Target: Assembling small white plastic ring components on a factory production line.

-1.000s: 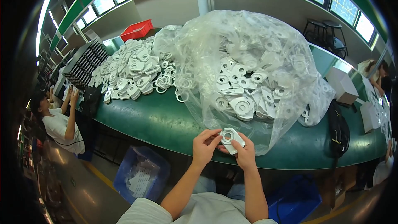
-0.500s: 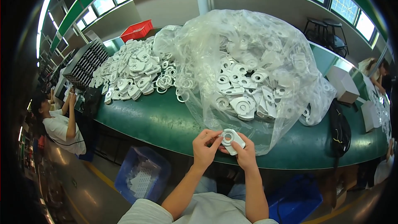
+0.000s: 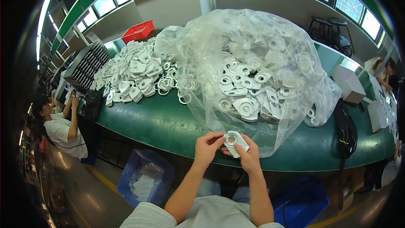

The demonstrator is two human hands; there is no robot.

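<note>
A white plastic housing plate (image 3: 238,139) with a round opening toward one end is held up between both hands, in front of the near edge of the green-topped table (image 3: 168,126). The right hand (image 3: 250,158) grasps it from the lower right, thumb pressed over the solid end of its face and the other fingers curled beneath, while the left hand (image 3: 205,148) has thumb and forefinger pinched on the rim beside the opening; whether they also hold a small loose piece there is too fine to make out. The plate lies to the right of the left fingertips, its face turned up, and its long axis slants from the round end at upper left, away from the body, down to the solid end at lower right, so the left hand is nearer the opening and the right nearer the solid end. Beyond, a clear plastic bag (image 3: 201,44) drapes around a heap of similar white plates (image 3: 246,107), its near edge reaching just beside the right hand, while loose white rings (image 3: 166,83) lie farther left, well apart from the fingers
</note>
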